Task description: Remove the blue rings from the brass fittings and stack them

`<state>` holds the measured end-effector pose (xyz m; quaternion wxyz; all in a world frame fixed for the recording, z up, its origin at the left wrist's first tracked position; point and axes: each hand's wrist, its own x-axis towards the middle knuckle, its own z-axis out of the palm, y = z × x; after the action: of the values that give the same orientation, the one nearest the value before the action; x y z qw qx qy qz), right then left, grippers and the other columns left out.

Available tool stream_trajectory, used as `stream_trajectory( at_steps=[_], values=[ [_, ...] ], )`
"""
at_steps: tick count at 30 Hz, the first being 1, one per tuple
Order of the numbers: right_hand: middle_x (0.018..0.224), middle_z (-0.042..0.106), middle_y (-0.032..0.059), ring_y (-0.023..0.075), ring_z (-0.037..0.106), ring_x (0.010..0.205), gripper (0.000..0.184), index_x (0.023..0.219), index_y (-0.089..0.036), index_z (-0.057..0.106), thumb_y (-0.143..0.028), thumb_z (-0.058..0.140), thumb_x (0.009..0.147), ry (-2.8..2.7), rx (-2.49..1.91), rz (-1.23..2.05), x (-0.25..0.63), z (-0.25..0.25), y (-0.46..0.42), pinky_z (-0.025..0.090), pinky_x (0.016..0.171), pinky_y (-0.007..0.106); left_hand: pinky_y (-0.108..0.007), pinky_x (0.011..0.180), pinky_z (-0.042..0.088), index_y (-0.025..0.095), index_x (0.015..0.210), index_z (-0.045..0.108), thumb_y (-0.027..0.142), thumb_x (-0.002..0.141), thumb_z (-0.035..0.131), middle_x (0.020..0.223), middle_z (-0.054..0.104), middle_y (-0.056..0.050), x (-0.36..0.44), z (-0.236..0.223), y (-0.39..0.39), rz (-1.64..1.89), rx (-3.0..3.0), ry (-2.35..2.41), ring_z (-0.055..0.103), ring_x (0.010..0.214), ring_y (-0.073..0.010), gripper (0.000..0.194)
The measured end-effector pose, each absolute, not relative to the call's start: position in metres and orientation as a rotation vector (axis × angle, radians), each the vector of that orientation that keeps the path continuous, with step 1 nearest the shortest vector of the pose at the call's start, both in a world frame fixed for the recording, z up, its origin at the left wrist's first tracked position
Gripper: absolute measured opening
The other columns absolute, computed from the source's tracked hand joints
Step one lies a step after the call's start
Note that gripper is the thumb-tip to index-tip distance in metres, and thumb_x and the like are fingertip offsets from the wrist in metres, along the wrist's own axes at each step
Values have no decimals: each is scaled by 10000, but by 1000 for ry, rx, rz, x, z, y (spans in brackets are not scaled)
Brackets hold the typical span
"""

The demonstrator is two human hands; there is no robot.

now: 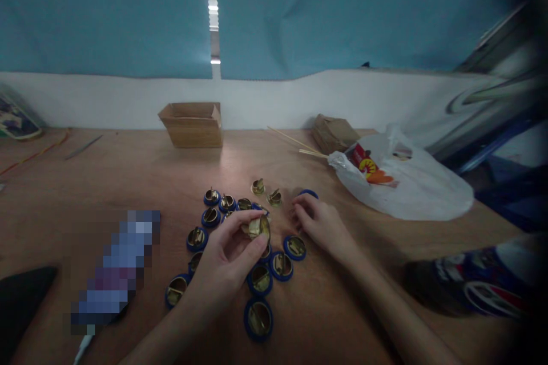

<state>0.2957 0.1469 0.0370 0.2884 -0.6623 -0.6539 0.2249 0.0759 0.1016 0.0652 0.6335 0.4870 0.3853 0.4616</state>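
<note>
My left hand [233,259] is closed around a brass-coloured cup-shaped metal piece [259,228], raised over the table with its rim tilted to the right. My right hand [319,222] hovers low at the right of the group, fingers bent and a little apart, tips blurred; no held piece shows in it. Just behind its fingers lies a blue ring-shaped piece [309,194], mostly hidden. Two loose brass pieces [258,186] lie between the hands, farther back. Several blue-rimmed brass pieces with a bar across [259,319] lie about my left hand, which covers some.
An open cardboard box [197,131] stands by the wall. At the right are a brown paper packet [334,132], thin sticks [314,153], a white plastic bag [419,182] and a bottle [475,282]. A pixelated, phone-like object [115,274] with a cable lies at left.
</note>
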Motion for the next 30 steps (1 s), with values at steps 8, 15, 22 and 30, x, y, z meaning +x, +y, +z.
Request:
stream_trajectory(
  at_steps=[8,15,22,30],
  values=[
    [628,582,-2,149,554,558,205,875,-171,643,-322,504,882,-1577,-1613,582,296,57,142,405,503,254,-331,814,534,210,1108,581,233,815,694,1056,669,-58,79,59,103,1073,1261,944,644,963,-200,315],
    [554,463,-69,93,417,464,169,903,-201,600,-364,571,872,-1591,-1210,1174,268,81,120,318,441,219,-295,672,553,226,1131,531,161,760,745,1052,677,-54,79,46,104,1283,1765,1128,661,780,-165,433],
    [667,442,-67,97,447,551,251,1012,-218,579,-269,694,795,-1853,-1156,931,252,68,104,326,477,215,-247,595,556,213,1138,553,88,765,703,788,665,10,75,44,101,1286,2033,1160,641,626,-142,422],
    [683,478,-71,91,504,545,310,1053,-235,532,-328,713,819,-2012,-1177,649,252,61,99,362,485,213,-346,914,534,269,1307,503,2,812,602,1188,681,-55,68,35,95,1291,2260,962,645,1064,-222,571]
  ],
)
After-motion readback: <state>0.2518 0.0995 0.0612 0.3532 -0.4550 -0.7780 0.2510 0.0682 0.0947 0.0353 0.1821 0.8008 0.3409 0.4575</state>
